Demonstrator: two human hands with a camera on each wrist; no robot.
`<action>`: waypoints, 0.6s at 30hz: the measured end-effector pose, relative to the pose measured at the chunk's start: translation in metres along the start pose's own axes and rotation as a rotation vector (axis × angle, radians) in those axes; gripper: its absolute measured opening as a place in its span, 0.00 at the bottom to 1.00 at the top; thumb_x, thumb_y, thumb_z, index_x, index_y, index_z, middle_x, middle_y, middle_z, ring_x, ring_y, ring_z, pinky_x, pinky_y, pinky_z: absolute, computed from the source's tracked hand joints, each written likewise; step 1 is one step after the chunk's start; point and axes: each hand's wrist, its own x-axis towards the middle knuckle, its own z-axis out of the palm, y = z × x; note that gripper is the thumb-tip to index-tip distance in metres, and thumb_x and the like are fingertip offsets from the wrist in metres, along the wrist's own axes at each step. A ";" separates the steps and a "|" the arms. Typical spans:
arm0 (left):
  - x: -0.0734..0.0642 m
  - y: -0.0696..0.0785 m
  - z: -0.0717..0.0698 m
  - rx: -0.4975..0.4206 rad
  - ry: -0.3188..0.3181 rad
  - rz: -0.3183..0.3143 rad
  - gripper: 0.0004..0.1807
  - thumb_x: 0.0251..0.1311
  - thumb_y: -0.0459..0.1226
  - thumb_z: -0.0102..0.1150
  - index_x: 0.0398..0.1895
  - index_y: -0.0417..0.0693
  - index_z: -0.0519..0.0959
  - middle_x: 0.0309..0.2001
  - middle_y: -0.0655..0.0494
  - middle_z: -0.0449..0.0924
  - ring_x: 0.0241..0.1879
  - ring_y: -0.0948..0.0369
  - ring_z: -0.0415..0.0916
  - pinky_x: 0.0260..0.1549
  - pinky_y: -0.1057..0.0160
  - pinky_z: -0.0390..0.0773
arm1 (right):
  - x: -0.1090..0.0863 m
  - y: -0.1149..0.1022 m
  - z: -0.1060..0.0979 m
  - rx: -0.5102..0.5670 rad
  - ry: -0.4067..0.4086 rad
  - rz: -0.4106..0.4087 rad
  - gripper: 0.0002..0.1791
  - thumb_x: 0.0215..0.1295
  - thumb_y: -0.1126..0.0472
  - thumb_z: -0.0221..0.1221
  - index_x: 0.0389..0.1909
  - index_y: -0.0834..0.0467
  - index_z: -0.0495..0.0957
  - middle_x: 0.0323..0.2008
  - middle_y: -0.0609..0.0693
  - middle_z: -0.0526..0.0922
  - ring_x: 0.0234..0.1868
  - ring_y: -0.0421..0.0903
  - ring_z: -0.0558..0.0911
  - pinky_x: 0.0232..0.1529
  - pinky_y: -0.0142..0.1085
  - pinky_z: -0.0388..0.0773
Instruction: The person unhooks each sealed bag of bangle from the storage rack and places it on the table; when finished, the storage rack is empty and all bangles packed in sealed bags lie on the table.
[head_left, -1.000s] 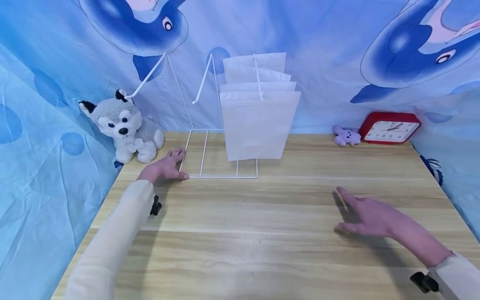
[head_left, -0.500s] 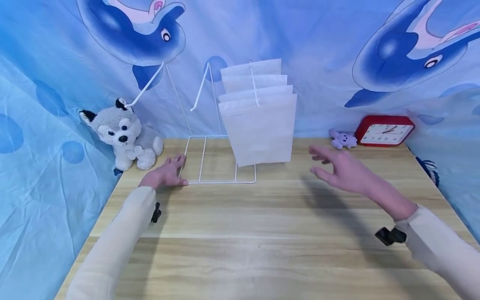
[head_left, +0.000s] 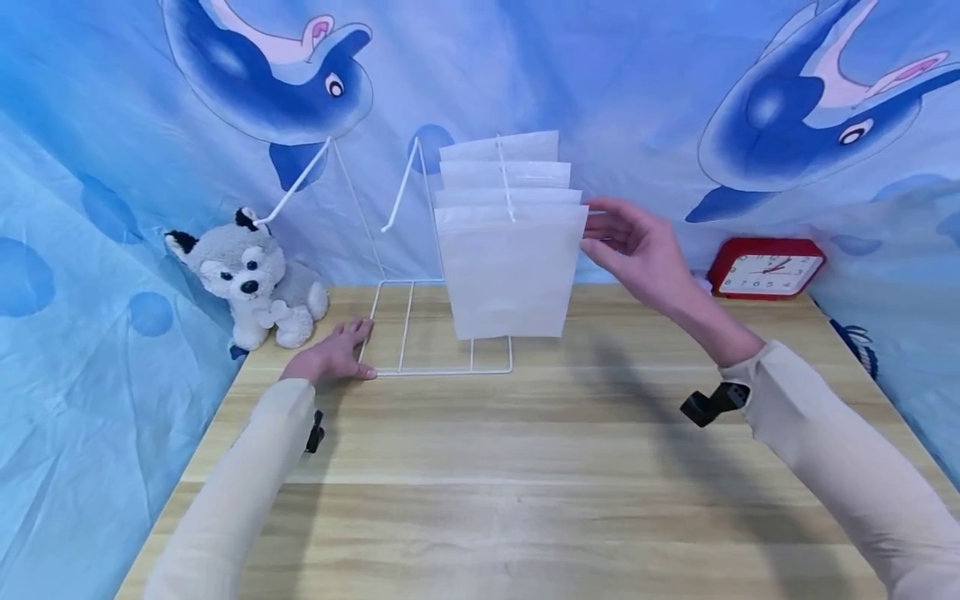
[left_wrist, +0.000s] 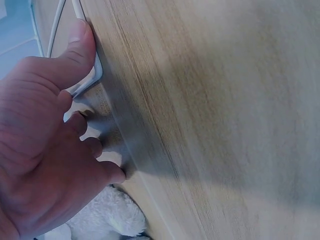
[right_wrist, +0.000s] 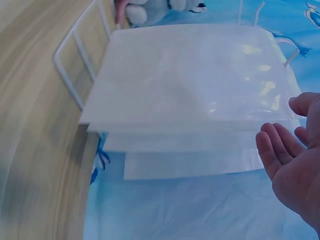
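Note:
A white wire rack (head_left: pixel 442 372) stands on the table, with several flat white bags (head_left: pixel 510 275) hanging one behind another from its rightmost arm. Their front faces look glossy in the right wrist view. My left hand (head_left: pixel 333 354) rests on the rack's left front corner. In the left wrist view its thumb (left_wrist: pixel 77 55) lies along the wire, while the other fingertips reach down to the table beyond. My right hand (head_left: pixel 641 254) is raised at the right edge of the bags, thumb and fingers apart. Whether its fingertips touch a bag is unclear.
Two bare arms (head_left: pixel 397 183) of the rack rise left of the bags. A grey-and-white plush dog (head_left: pixel 251 279) sits at the back left. At the back right stands a red clock (head_left: pixel 768 267), beside a small purple toy mostly behind my right arm. A blue dolphin-print cloth (head_left: pixel 630 92) surrounds the table.
My right hand has risen from low over the right of the table and moved left to the bags' edge. The left hand stays at the rack's corner.

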 end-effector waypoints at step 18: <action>-0.005 0.005 0.000 -0.012 0.004 -0.031 0.56 0.58 0.43 0.70 0.78 0.33 0.43 0.76 0.29 0.35 0.73 0.29 0.30 0.67 0.31 0.40 | 0.030 -0.006 0.012 0.110 -0.029 -0.023 0.17 0.67 0.70 0.62 0.57 0.67 0.80 0.38 0.49 0.86 0.30 0.42 0.82 0.34 0.27 0.79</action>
